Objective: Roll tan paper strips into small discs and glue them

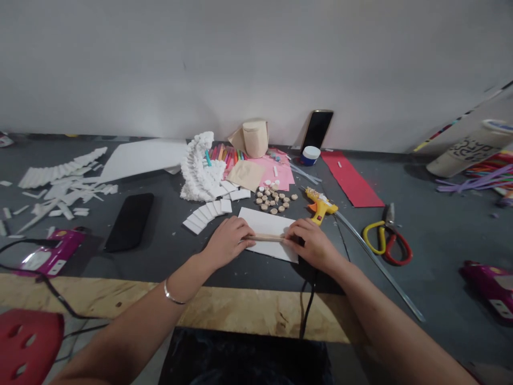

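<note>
The left hand (pixel 227 241) and right hand (pixel 310 245) sit at opposite ends of a wooden stick (pixel 265 238), their fingers (pixel 244 238) curled closed over it, holding it down on a white card (pixel 266 223) that lies flat on the dark counter (pixel 176 262). A yellow glue gun (pixel 320 206) lies just beyond the right hand — scissors (pixel 387 240) further right, small wood discs (pixel 272 198) just past the card.

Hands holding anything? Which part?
Yes: a wooden stick, held at its two ends by the left hand and right hand. Its middle is bare, over a white sheet.
</note>
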A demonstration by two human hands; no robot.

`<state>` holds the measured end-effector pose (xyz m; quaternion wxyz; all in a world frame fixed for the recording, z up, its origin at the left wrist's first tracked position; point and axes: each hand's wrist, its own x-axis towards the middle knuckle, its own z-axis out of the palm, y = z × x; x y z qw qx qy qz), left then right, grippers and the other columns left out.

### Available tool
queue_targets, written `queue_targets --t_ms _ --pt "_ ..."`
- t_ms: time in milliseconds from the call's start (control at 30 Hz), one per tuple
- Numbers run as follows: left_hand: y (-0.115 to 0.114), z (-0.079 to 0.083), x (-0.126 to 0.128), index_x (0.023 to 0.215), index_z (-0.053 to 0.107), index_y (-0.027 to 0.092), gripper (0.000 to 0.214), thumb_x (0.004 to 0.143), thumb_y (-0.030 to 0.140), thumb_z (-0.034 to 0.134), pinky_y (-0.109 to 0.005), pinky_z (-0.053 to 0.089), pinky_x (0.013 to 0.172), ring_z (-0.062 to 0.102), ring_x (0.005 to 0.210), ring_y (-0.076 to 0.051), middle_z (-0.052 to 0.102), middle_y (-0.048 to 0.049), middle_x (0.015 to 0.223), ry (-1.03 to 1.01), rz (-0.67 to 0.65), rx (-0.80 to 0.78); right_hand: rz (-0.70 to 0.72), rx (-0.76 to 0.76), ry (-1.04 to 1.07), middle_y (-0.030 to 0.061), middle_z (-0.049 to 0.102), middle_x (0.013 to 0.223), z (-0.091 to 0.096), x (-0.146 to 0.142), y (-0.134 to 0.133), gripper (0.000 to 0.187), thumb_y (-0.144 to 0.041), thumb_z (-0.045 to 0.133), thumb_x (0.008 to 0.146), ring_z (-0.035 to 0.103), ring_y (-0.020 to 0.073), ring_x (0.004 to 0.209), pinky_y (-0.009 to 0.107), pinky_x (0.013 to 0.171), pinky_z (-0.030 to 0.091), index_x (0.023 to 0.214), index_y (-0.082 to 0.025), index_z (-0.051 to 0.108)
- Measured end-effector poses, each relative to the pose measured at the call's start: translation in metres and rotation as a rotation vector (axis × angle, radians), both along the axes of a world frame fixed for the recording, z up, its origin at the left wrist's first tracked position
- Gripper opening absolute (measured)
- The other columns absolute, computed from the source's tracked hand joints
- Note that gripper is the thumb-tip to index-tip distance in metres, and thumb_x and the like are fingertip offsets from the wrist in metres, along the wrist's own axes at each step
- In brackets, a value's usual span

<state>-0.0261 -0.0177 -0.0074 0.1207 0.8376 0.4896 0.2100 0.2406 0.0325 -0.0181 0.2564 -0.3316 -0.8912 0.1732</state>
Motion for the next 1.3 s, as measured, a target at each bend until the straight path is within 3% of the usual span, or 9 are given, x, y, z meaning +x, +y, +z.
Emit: queue_targets --t_ms 133,400,600,733,833,933,1000,1100,1300 --pt "0.0 0.005 0.004 0.083 0.063 0.018 0.011 0.088 0.025 0.056 -0.033 0.042 0.078 0.056 0.087 -0.019 0.065 -0.0054 0.089 -0.225 0.08 -0.035 -0.016 -0.117 0.116 0.0071 0.065 0.088 0.007 -0.003 -0.004 0.012 -0.027 0.057 0.089 0.057 0.0216 0.086 0.037 0.08 0.042 0.079 -0.02 0.058" --pt "0.014 0.012 0.014 0.08 0.051 0.018 0.029 0.082 0.045 0.06 -0.024 0.045 0.06 0.061 0.058 -0.013 0.069 -0.0023 0.069 -0.861 0.185 -0.485 -0.228 -0.655 0.531 -0.0009 0.061 0.068 0.006 -0.013 0.005 0.029 -0.047 0.062 0.083 0.057 0.0143 0.066 0.028 0.065 0.044 0.078 -0.02 0.054" --pt "0.02 0.024 0.008 0.087 0.058 0.015 0.034 0.077 0.047 0.067 -0.026 0.049 0.064 0.067 0.062 -0.016 0.069 -0.0029 0.064 -0.928 0.197 -0.539 -0.166 -0.809 0.548 0.0022 0.068 0.08 0.023 -0.012 0.011 0.035 -0.046 0.072 0.075 0.06 0.0138 0.07 0.027 0.069 0.046 0.093 -0.017 0.067" --pt "0.027 0.049 0.002 0.085 0.064 0.014 0.032 0.08 0.045 0.065 -0.025 0.05 0.064 0.064 0.059 -0.012 0.073 -0.0062 0.074 -0.833 0.124 -0.517 -0.145 -0.693 0.498 0.0012 0.067 0.074 0.055 -0.011 0.019 0.028 -0.044 0.07 0.077 0.058 0.0124 0.067 0.026 0.064 0.044 0.084 -0.017 0.068" --pt "0.039 0.073 0.0 0.082 0.065 0.015 0.03 0.08 0.045 0.066 -0.021 0.046 0.052 0.058 0.048 -0.009 0.069 -0.0016 0.06 -0.839 0.138 -0.433 -0.15 -0.536 0.457 -0.0002 0.065 0.07 0.085 -0.01 0.031 0.026 -0.043 0.067 0.079 0.054 0.0102 0.059 0.023 0.053 0.039 0.085 -0.018 0.067" --pt "0.051 0.1 0.001 0.089 0.07 0.016 0.033 0.079 0.047 0.067 -0.018 0.027 0.032 0.036 0.025 -0.007 0.045 0.0081 0.03 -0.819 0.227 -0.392 -0.224 -0.455 0.467 -0.0052 0.054 0.051 0.114 -0.01 0.039 0.028 -0.045 0.066 0.08 0.043 0.0076 0.041 0.022 0.04 0.029 0.09 -0.018 0.067" --pt "0.055 0.117 0.003 0.097 0.072 0.016 0.034 0.08 0.045 0.067 -0.018 0.023 0.03 0.036 0.023 -0.006 0.049 0.0072 0.032 -0.887 0.215 -0.343 -0.21 -0.459 0.528 -0.0068 0.051 0.045 0.131 -0.011 0.039 0.028 -0.045 0.066 0.081 0.043 0.008 0.037 0.021 0.039 0.031 0.093 -0.019 0.066" --pt "0.055 0.137 0.008 0.105 0.072 0.017 0.033 0.082 0.041 0.067 -0.019 0.031 0.033 0.057 0.036 -0.009 0.071 -0.0021 0.059 -1.011 0.112 -0.251 -0.153 -0.468 0.619 -0.0022 0.063 0.052 0.15 -0.012 0.03 0.026 -0.044 0.067 0.082 0.058 0.0116 0.046 0.023 0.047 0.045 0.09 -0.02 0.065" --pt "0.043 0.15 0.017 0.09 0.075 0.019 0.017 0.08 0.031 0.071 -0.023 0.051 0.053 0.074 0.073 -0.019 0.076 -0.0057 0.079 -1.014 -0.035 -0.126 -0.141 -0.313 0.626 0.0052 0.074 0.081 0.158 0.003 0.015 0.023 -0.044 0.067 0.083 0.07 0.0185 0.075 0.029 0.065 0.055 0.088 -0.021 0.067"
